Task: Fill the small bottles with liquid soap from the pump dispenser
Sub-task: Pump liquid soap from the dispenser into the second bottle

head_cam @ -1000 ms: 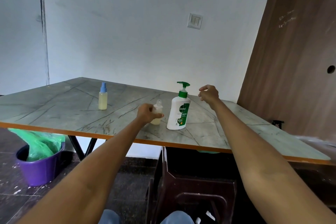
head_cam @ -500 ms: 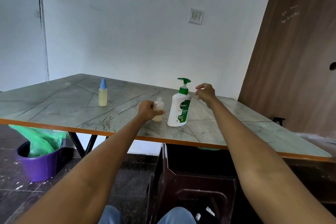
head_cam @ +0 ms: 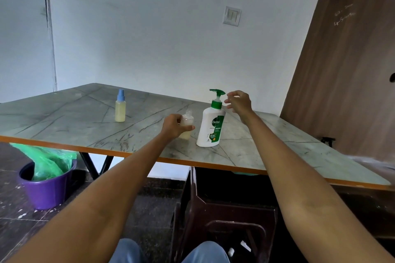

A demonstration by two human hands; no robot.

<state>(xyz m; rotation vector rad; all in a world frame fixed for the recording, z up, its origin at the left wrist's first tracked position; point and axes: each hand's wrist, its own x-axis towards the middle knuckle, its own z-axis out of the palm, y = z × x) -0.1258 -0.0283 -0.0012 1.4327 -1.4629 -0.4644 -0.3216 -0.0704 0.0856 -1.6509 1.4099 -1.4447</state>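
Note:
A white soap dispenser (head_cam: pixel 210 125) with a green pump head stands on the grey marble-patterned table (head_cam: pixel 64 121). Just left of it, my left hand (head_cam: pixel 173 125) grips a small uncapped clear bottle (head_cam: pixel 187 123) that stands on the table with pale liquid in its lower part. My right hand (head_cam: pixel 238 102) hovers just right of the pump head, fingers spread and loosely bent, holding nothing and apart from the pump. Farther left on the table stands a second small bottle (head_cam: pixel 120 106) with a blue cap, filled with yellowish liquid.
Under the table's near edge stands a dark brown plastic stool (head_cam: pixel 226 209). A purple bucket (head_cam: pixel 46 188) lined with a green bag sits on the floor at the left. A wooden door (head_cam: pixel 350 70) rises at the right, a white wall behind.
My right hand has moved left toward the pump head and its fingers have spread. My left hand keeps its grip on the small bottle in the same spot.

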